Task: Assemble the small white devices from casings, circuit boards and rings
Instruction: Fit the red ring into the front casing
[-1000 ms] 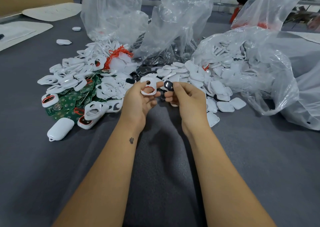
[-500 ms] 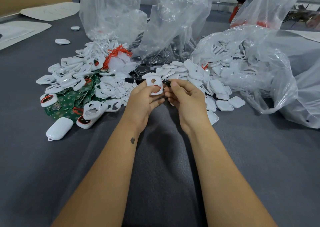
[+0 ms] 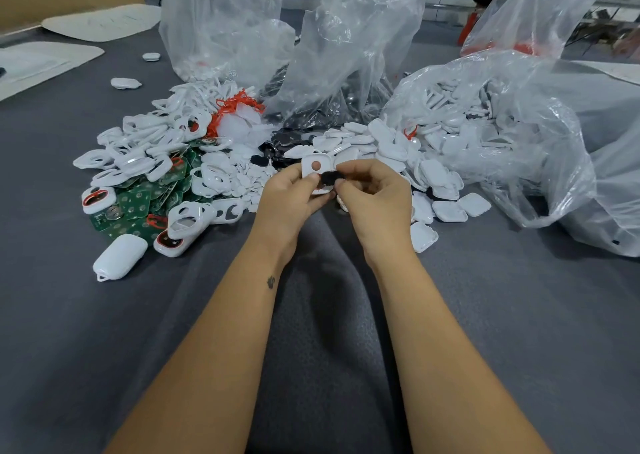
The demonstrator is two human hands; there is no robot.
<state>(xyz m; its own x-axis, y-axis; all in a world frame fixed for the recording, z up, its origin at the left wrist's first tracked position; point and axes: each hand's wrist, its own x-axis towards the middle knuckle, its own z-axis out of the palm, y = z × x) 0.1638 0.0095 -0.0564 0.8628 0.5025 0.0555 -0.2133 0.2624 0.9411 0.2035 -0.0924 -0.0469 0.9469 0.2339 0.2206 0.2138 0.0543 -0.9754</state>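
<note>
My left hand point(image 3: 289, 199) grips a white casing point(image 3: 316, 163) with a round hole, held just above the grey table near the middle of the view. My right hand point(image 3: 375, 194) pinches a small black piece point(image 3: 329, 177) and presses it against the casing's lower part. Behind and to the left lies a heap of white casings with openings point(image 3: 145, 152) on top of green circuit boards point(image 3: 138, 206). A heap of plain white covers point(image 3: 391, 149) lies to the right. Small black pieces point(image 3: 277, 142) sit just behind my hands.
Three tall clear plastic bags point(image 3: 349, 45) stand behind the heaps, and a big slumped bag point(image 3: 512, 135) with white covers lies at the right. A closed white device point(image 3: 119, 256) rests at the near left. The grey cloth table point(image 3: 104, 332) stretches toward me.
My hands have come together. The black piece, held apart from the casing a second ago, now lies against the casing's lower opening. The casing has turned so that its round hole is uppermost.
</note>
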